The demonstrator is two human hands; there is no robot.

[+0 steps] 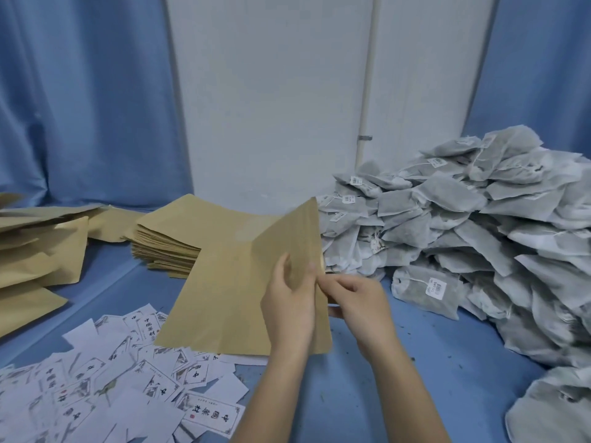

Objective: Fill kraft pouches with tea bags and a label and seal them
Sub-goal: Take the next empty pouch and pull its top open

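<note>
hands meet at the middle of the blue table (367, 388); left hand (289, 310) grips a kraft pouch (287, 247) held upright on edge, thumb on the near face; right hand (359, 303) pinches the pouch's right edge with curled fingers; a second flat pouch (217, 292) lies just behind it, over the scattered printed labels (128, 378); stack of empty pouches (169, 238) sits farther back; heap of tea bags (463, 238) fills the right side; more pouches (35, 247) lie at far left.
</note>
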